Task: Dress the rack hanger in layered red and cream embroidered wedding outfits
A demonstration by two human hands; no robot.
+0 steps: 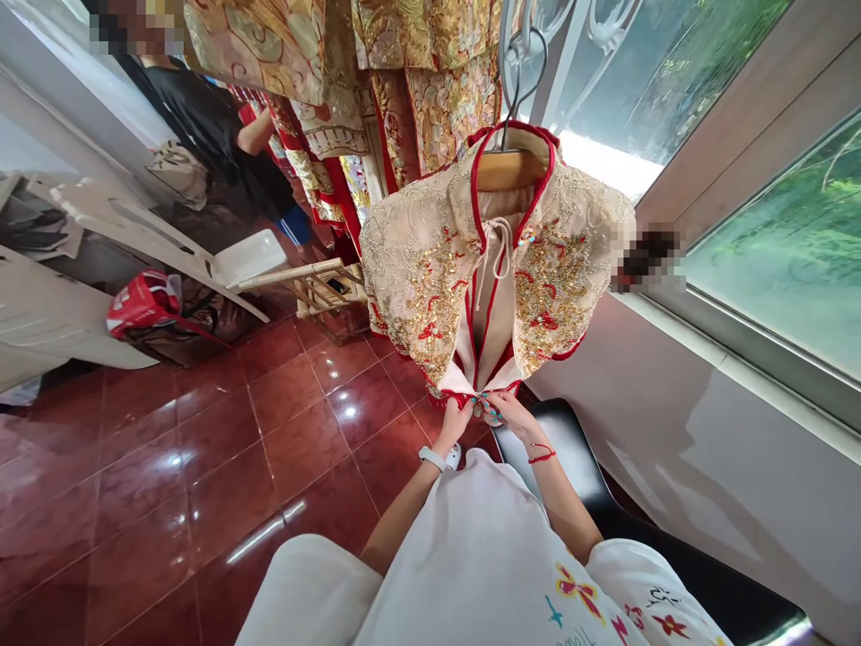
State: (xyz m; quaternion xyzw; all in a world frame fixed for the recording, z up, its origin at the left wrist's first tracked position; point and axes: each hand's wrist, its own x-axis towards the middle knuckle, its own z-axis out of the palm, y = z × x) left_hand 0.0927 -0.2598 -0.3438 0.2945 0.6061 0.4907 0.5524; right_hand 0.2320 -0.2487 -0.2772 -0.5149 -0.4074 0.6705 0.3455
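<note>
White T-shirt point(464, 556), hands point(508, 414) pinching hem of beaded jacket point(558, 278), glossy red floor tiles point(215, 502), bright window point(773, 251)

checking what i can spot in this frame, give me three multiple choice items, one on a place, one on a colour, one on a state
1. Where on the embroidered jacket are the left hand and right hand?
A) At the collar
B) At the lower front edge
C) At the shoulder

2. What colour is the string on the right wrist?
A) White
B) Black
C) Red

3. How does the jacket's front stand?
A) Parted down the middle, with pale lining showing
B) Closed all the way down
C) Folded back over the shoulders

Answers:
1. B, both hands meet at the red-trimmed lower edge.
2. C, the thin cord round the wrist shows red.
3. A, the front edges stand apart below the collar, with the lining between them.
</note>
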